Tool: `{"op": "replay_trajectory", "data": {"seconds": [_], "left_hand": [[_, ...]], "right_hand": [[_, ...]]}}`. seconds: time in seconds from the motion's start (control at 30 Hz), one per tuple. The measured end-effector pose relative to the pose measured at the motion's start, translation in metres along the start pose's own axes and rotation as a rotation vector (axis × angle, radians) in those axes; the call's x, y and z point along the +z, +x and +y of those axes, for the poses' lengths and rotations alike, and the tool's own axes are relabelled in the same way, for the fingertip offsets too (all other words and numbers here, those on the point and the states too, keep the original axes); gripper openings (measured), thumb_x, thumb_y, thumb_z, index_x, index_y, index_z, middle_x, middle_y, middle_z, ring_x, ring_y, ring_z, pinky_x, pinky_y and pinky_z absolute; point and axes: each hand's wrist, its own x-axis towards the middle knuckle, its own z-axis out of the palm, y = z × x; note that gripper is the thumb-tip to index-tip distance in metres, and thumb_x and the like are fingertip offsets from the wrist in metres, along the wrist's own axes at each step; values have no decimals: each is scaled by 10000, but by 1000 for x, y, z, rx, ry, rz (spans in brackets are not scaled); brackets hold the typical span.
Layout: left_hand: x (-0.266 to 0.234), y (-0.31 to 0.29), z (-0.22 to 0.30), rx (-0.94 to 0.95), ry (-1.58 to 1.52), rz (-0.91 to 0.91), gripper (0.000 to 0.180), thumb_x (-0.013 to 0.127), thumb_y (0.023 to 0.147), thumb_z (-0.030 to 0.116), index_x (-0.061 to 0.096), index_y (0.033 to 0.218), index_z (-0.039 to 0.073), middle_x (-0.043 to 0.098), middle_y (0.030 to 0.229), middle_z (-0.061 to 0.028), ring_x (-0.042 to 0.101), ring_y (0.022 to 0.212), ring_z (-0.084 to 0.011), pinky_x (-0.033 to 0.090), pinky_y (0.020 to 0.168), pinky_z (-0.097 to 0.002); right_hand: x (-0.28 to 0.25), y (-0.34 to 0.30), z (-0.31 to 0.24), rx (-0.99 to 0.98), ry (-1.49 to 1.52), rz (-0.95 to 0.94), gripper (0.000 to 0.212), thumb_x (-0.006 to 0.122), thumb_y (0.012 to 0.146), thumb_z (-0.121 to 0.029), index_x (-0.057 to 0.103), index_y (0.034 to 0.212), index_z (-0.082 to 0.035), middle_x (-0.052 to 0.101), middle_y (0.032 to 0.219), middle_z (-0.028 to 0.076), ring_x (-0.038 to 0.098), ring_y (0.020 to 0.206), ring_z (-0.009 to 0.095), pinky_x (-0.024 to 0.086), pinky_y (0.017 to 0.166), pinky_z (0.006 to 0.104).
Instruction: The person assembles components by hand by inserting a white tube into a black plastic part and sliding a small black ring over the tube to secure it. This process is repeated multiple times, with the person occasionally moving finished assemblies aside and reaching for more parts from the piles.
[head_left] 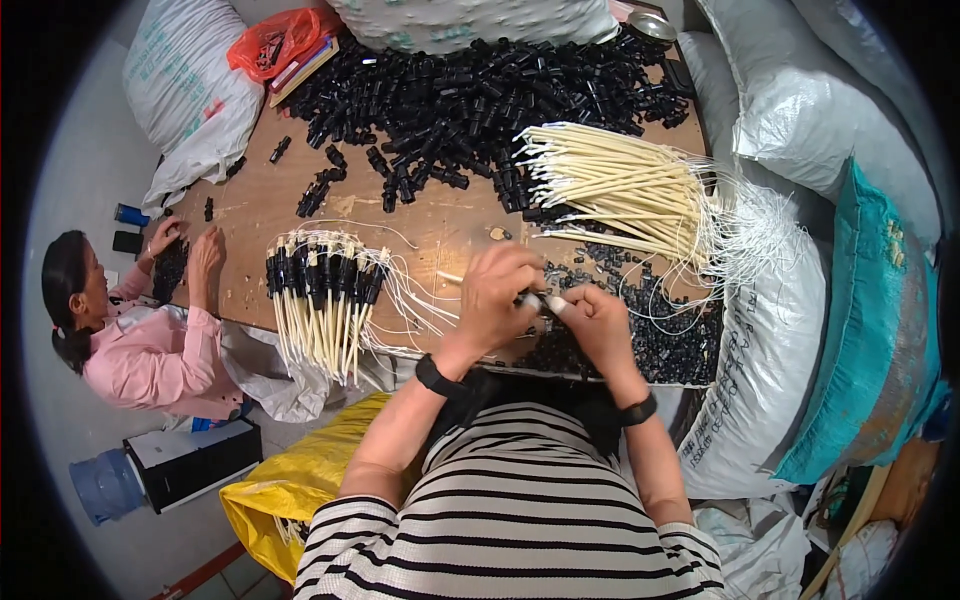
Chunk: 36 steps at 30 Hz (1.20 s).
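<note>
My left hand [497,290] and my right hand [597,322] meet over the near edge of the wooden table [260,200]. Together they grip a cream stick [553,303] with a small black plastic cap [530,299] at its end; the left fingers close on the cap, the right fingers on the stick. A bundle of cream sticks fitted with black caps [322,290] lies to the left of my hands. A bundle of bare cream sticks with white strings [620,190] lies to the right. Loose black caps [660,335] lie under my right hand.
A big heap of black plastic parts [480,85] covers the far table. A person in a pink shirt [140,350] sits at the left, hands on black parts. White sacks [760,340] stand right, a yellow sack [290,490] below, an orange bag [275,42] far left.
</note>
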Motion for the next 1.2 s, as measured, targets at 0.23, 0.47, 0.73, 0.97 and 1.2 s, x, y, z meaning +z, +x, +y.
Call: {"op": "replay_trajectory", "data": {"seconds": [0.23, 0.47, 0.73, 0.97, 1.2], "left_hand": [[2, -1, 1, -58, -207, -504, 534, 651, 637, 26, 585, 1162, 96, 630, 999, -124, 608, 886, -315, 497, 751, -354], [4, -10, -8, -195, -165, -362, 300, 606, 656, 66, 650, 952, 93, 641, 811, -152, 614, 768, -367, 497, 668, -441], [2, -20, 7, -66, 226, -275, 189, 599, 653, 67, 611, 840, 92, 613, 713, -109, 630, 648, -308, 496, 566, -406], [-59, -26, -10, -9, 269, 163, 140, 669, 659, 84, 599, 778, 109, 579, 704, -54, 579, 635, -239, 432, 572, -366], [-144, -52, -65, -411, 934, 436, 369, 633, 665, 115, 598, 1028, 55, 598, 1070, -122, 480, 1124, -317, 260, 1019, -464]], "right_hand": [[-27, 7, -5, 541, 1310, -349, 79, 643, 862, -60, 662, 931, -26, 629, 775, -56, 379, 499, -21, 250, 434, 146], [-24, 1, -1, -291, 41, -207, 342, 628, 780, -33, 652, 1111, -114, 578, 644, 56, 533, 486, 155, 384, 434, 312], [-7, 18, -4, 240, 351, -398, 227, 757, 740, -100, 545, 727, -19, 396, 524, -22, 330, 500, 56, 288, 458, 236], [4, 28, -45, -487, 230, 81, 82, 692, 771, -25, 615, 790, -4, 606, 725, 83, 574, 632, 194, 457, 561, 296], [7, 32, -41, -481, 3, -283, 272, 754, 702, -233, 675, 900, -64, 669, 944, 99, 640, 814, 290, 493, 716, 384]]}}
